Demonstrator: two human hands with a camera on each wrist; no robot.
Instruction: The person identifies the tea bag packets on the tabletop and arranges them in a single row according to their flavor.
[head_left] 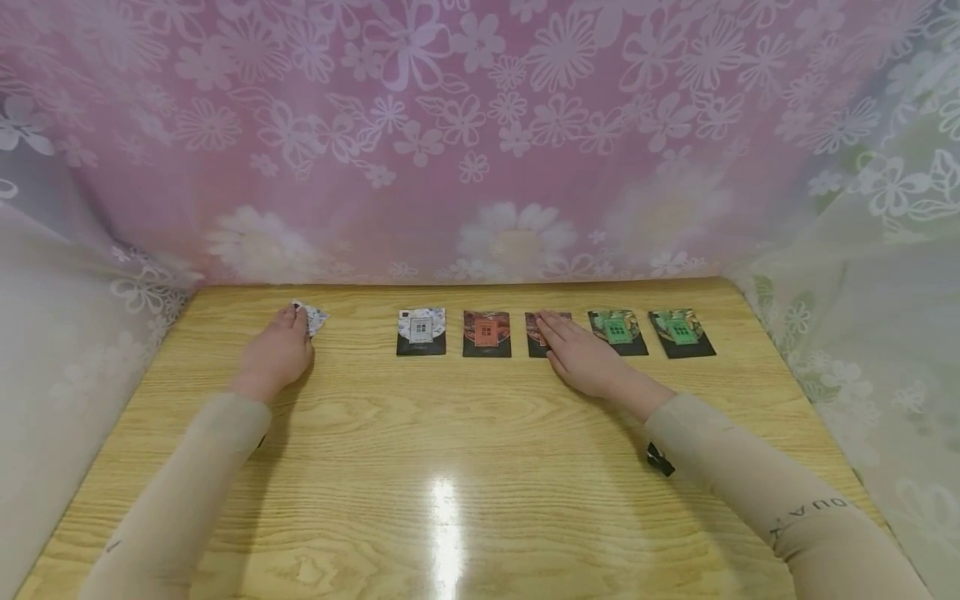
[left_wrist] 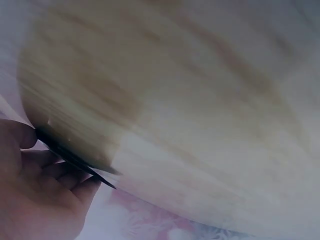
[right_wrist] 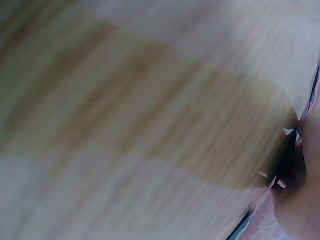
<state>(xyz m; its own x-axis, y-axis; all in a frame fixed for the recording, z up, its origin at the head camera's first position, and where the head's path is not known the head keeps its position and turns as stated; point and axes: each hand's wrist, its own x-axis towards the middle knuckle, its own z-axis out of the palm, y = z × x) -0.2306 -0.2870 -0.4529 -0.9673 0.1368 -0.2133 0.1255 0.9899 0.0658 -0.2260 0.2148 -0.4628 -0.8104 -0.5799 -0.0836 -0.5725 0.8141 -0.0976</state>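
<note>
At the far left of the table, my left hand holds a small white patterned packet, which sits askew and is mostly covered by the fingers. The left wrist view has the packet's dark edge between the thumb and curled fingers. My right hand rests over a red-and-black packet, its fingers stretched across the front and hiding most of it. To that packet's left lies a matching red packet. A green packet is just to its right, partly behind the hand.
Another white-and-black packet and a second green packet lie in the same row near the back of the wooden table. A pink flowered curtain hangs along the back edge, with pale curtains at both sides.
</note>
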